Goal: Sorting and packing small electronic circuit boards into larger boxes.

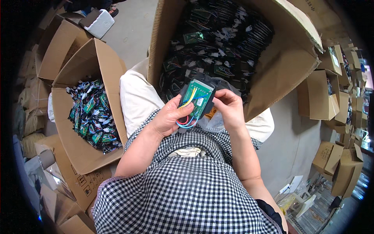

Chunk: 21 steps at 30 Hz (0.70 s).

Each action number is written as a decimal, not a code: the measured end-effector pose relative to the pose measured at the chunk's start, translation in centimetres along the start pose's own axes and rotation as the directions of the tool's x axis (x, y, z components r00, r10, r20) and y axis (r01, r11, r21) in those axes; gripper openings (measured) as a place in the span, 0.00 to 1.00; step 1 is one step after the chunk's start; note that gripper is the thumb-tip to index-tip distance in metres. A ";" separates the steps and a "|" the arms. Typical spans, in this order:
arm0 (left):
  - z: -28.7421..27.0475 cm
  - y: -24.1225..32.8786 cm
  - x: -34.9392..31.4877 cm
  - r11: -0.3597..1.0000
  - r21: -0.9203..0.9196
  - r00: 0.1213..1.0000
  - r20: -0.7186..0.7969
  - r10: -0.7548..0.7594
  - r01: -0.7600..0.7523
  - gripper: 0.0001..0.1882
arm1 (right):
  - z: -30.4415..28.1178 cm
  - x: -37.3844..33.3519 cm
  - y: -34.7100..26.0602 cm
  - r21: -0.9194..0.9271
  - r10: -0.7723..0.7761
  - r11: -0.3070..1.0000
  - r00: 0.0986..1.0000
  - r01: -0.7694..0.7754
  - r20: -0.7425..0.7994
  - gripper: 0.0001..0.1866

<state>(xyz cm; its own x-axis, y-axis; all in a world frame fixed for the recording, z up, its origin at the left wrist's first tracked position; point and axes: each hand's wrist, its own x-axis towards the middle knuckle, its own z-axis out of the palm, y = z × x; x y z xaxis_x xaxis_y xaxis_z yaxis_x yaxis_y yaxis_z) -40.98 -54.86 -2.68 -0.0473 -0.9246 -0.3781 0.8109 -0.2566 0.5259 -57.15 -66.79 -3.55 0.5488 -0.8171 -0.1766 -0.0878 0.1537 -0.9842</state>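
A green circuit board (201,93) set against a black plastic casing (209,80) is held up over my lap. My left hand (170,117) is closed round its left side, the thumb pressing across the board. Yellow, blue and red wires (188,125) run over the board and loop below it. At the casing's right edge, the thumb and forefinger of my right hand (232,110) are pinched together; the exact spot between the fingertips is hidden. Under both hands lies a clear plastic bag (213,125), with an orange patch showing near my right fingers.
Ahead stands a large cardboard box (281,72) filled with rows of black casings with wires (218,45). Another box (64,113) on my left holds a heap of small green boards (93,117). More cartons (315,93) line the right side. A white foam box (100,24) sits far left.
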 end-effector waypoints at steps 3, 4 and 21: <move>-0.4 -0.5 -0.5 0.995 -0.098 0.999 0.025 0.028 -0.025 0.24 | -0.2 -0.3 -0.4 0.747 0.041 0.614 0.956 -0.254 0.291 0.09; -0.7 -0.6 -0.6 0.991 -0.128 0.997 0.071 0.042 -0.033 0.24 | -0.2 -0.7 -0.6 0.747 0.040 0.613 0.955 -0.256 0.294 0.09; 2.6 2.2 -0.9 0.156 0.987 0.987 -0.004 0.161 -0.022 0.18 | -1.7 2.4 -6.5 -0.224 -0.300 0.855 0.798 0.468 0.523 0.40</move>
<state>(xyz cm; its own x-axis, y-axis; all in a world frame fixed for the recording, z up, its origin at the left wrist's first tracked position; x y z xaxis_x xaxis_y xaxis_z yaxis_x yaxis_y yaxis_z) -40.66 -55.28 0.78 0.0862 -0.9527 -0.2913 -0.4482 -0.2983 0.8427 -56.68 -70.71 2.39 0.8988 -0.4077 0.1612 -0.0043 -0.3758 -0.9267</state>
